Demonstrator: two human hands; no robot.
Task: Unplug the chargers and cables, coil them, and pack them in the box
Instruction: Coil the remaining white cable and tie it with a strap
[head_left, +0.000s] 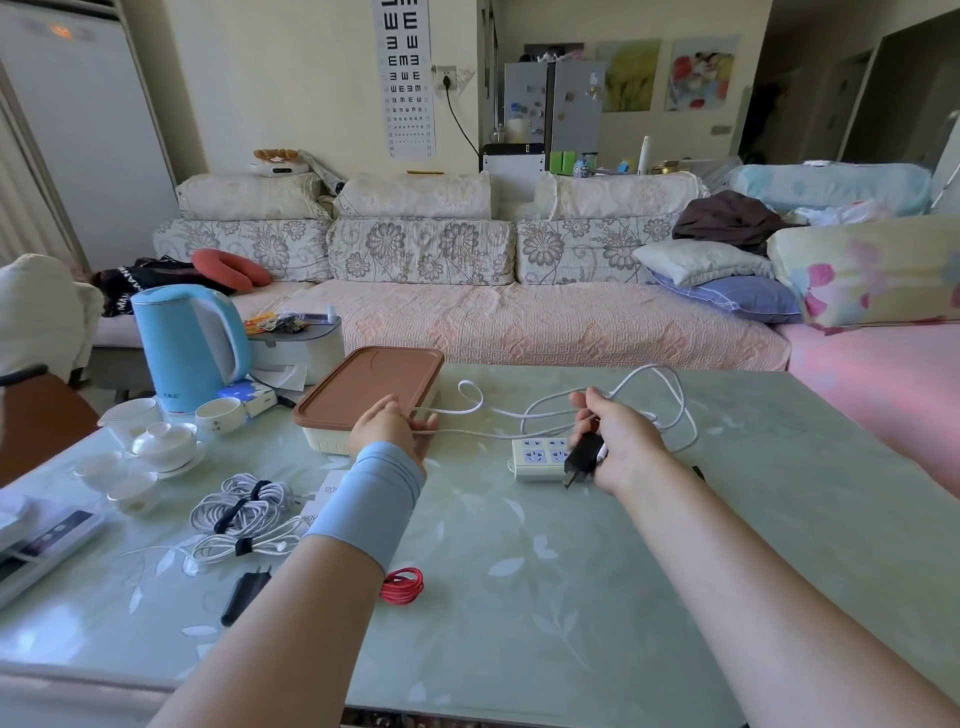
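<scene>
My right hand (621, 439) grips a black charger (584, 457) just above the white power strip (540, 457), its prongs out of the sockets. A long white cable (613, 402) runs loose over the table from that hand toward my left hand (389, 428), which pinches its far stretch beside the box. The box (363, 400) is white with a brown lid that is closed. On the table's left lie coiled white cables (244, 512) bound with black straps, a coiled red cable (402, 584) and another black charger (244, 595).
A blue kettle (189, 345), white teacups (156, 444) and a small blue box (249, 395) crowd the table's far left. A remote and tray (41, 545) lie at the left edge. A sofa (519, 312) runs behind the glass-topped table (571, 597).
</scene>
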